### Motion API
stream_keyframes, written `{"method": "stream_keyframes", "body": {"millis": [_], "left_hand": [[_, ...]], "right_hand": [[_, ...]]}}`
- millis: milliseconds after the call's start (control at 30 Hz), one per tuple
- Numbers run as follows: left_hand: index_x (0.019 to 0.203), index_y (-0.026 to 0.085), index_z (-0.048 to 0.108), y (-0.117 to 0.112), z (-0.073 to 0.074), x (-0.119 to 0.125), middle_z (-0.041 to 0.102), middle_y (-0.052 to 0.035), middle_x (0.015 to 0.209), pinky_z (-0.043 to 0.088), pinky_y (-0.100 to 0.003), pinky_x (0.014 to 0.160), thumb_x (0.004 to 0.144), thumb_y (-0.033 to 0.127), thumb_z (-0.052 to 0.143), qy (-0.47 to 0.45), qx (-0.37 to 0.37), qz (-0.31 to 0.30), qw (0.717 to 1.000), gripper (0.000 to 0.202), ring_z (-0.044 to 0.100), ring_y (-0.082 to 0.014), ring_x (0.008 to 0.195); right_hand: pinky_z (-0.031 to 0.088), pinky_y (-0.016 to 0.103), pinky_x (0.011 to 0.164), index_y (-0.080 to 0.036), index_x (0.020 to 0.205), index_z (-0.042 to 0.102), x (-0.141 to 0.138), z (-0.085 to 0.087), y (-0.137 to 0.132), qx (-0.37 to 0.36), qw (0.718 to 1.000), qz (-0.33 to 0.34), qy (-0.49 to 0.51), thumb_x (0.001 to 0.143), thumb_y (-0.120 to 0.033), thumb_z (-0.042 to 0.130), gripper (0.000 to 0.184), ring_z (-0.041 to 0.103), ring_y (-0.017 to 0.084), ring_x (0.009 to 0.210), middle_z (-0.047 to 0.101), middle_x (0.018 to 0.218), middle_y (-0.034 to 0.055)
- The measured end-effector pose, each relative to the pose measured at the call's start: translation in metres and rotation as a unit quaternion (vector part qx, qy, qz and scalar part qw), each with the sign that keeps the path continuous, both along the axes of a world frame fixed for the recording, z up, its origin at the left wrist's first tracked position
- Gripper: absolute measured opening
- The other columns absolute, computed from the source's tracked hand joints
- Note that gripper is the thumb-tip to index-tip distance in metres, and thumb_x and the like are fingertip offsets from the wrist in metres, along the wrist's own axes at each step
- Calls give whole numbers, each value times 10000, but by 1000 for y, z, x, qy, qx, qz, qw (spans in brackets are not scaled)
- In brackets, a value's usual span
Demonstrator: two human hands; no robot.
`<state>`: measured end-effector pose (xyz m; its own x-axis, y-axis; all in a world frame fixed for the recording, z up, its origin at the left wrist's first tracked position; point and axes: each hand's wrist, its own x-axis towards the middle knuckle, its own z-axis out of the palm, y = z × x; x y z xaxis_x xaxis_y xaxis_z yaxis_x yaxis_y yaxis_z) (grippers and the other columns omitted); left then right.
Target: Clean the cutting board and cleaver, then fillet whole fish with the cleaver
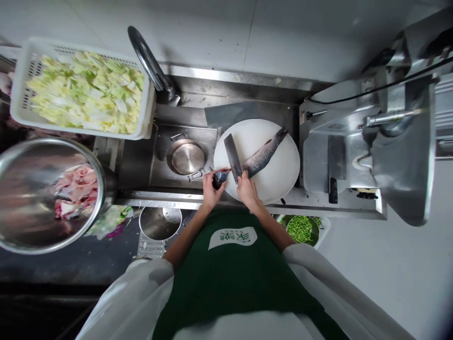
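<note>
A dark-backed fish (264,156) lies slantwise across a round white cutting board (283,177), its tail toward the upper right. My right hand (247,189) is closed on a cleaver (232,155), whose broad blade crosses the fish near the head end. My left hand (212,191) grips the fish head (220,178) at the board's left edge. Reddish flesh shows between the head and the blade. Whether the head is fully cut off from the body I cannot tell.
Left of the board, a two-handled steel pot (187,158) sits in the sink (154,174) below a faucet (146,56). Further left are a white basket (146,101) of chopped cabbage and a large steel bowl (21,189) with fish pieces. A slicing machine (354,156) stands right.
</note>
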<state>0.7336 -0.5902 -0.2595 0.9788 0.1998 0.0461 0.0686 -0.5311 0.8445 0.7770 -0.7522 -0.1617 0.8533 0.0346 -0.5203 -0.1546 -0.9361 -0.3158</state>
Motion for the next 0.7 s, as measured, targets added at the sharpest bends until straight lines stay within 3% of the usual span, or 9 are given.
{"method": "stream_keyframes", "body": {"millis": [200,300,500,700], "left_hand": [[1386,182,526,2,-6,-3,620,-152,1221,516,-482,1076,926,399,679,-15,-15,16,1000,531,615,-294,1173],[1366,190,544,1,-8,-3,635,-146,1213,515,-488,1082,925,396,683,-12,-19,20,1000,506,623,-294,1177],[1376,200,549,3,-9,-2,648,-132,1217,534,-466,1068,926,388,688,-5,-32,18,999,507,642,-286,1181],[1366,196,548,7,-7,1,662,-135,1230,538,-462,1065,915,361,704,-5,-35,9,999,504,650,-284,1177]], "right_hand": [[525,329,905,-44,1445,426,3,-27,18,28,999,-5,-16,1067,-200,342,418,718,304,1114,741,1180,226],[521,319,893,-49,1420,436,5,-25,19,27,1000,-7,-14,1062,-196,345,398,712,298,1113,737,1190,225],[489,301,814,-91,1342,470,11,-4,26,13,997,-49,-64,1107,-260,257,359,723,279,1030,748,1101,201],[494,294,849,-85,1320,479,18,-25,43,-3,999,-35,-18,1081,-204,356,294,724,260,1069,741,1150,200]]}}
